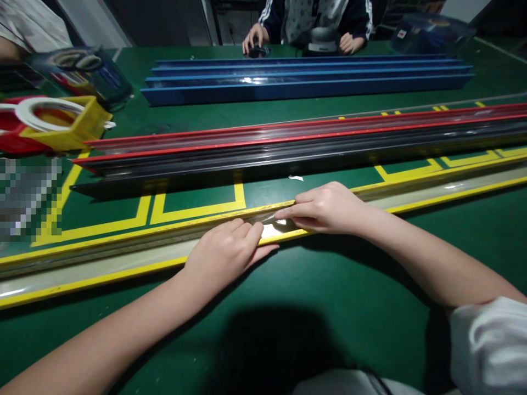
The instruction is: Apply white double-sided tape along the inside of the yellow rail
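Note:
A long yellow-edged channel strip (411, 198) lies across the green table (329, 296), running from lower left to upper right. My left hand (224, 253) rests flat on it near the middle, fingers together and stretched out. My right hand (325, 208) lies just to the right, thumb and fingers pinched over a shiny clear film (275, 226) on the strip. What the pinch holds is partly hidden.
Behind the strip lie a stack of red and black long strips (288, 148) and a stack of blue ones (304, 79). A yellow tape dispenser (61, 120) stands at the left. Another person's hands (255, 37) rest at the table's far edge. Yellow lines (197, 211) mark the table.

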### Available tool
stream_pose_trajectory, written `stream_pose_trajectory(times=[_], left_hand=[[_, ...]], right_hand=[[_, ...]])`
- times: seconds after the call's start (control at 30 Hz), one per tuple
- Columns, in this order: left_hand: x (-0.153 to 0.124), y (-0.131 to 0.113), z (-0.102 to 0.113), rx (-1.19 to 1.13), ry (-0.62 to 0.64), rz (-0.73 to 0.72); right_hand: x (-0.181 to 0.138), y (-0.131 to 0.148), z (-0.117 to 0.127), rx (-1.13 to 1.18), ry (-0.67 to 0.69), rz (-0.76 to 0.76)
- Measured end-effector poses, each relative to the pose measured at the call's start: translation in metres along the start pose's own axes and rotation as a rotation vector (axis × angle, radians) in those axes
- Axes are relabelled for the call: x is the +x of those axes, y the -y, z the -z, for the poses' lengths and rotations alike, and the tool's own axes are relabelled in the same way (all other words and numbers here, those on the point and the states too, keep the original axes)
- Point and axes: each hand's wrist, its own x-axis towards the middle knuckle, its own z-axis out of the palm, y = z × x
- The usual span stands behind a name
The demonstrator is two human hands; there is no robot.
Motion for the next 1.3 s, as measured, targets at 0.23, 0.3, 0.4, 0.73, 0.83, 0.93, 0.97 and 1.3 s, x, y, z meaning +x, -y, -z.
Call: stream_pose_trajectory(times=[0.23,0.3,0.4,0.73,0.83,0.93,0.97,1.3], left_hand=[[0.0001,0.0006,0.0023,0.0,0.014,0.032],[-0.0005,0.0006,0.0023,0.005,0.018,0.049],[-0.001,0.0002,0.0027,0.002,0.016,0.06],[-0.0003,-0.0006,0.0051,0.006,0.072,0.088],[0.0002,-0.0008,0.0052,0.011,0.073,0.09],[0.0008,-0.0008,0.0058,0.006,0.081,0.087],[0.0009,-0.0008,0.006,0.003,0.086,0.086],[0.0003,-0.0017,0.0048,-0.043,0.152,0.117]], right_hand=[[-0.0002,0.0004,0.0012,-0.003,-0.006,-0.007],[-0.0004,0.0003,0.0013,-0.004,0.0,-0.004],[-0.0008,-0.0003,0.0009,-0.011,-0.001,0.001],[-0.0006,-0.0008,-0.0011,-0.01,-0.026,0.021],[-0.0005,-0.0013,-0.0007,0.005,-0.026,0.028],[-0.0008,-0.0022,-0.0006,0.024,-0.024,0.037],[-0.0009,-0.0023,-0.0007,0.035,-0.025,0.04],[0.0015,-0.0023,0.0008,0.296,-0.071,-0.112]])
